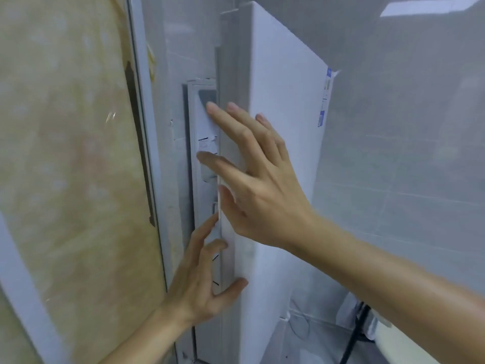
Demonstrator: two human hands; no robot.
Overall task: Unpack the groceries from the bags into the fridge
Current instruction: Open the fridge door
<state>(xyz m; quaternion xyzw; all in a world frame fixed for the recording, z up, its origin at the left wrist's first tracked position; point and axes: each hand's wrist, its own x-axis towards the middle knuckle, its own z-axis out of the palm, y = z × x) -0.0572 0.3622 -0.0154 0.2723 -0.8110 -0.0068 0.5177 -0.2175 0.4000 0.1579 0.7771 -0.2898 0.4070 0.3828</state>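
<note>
Fingers (210,227) of two hands touch one fridge door (278,106) edge.

fridge (278,127) interior hidden behind its door; label (325,97) print too small to read.

No readable text anywhere. Sticker (326,97) on the front face of the white fridge door (283,106), near its right edge: blue and white patches, print too small and blurred to make out. Second label (206,146) on the inner door panel, just left of the right hand (258,185): dark bar on top, grey lines of print, also illegible. No brand, numbers or signs legible.
</note>
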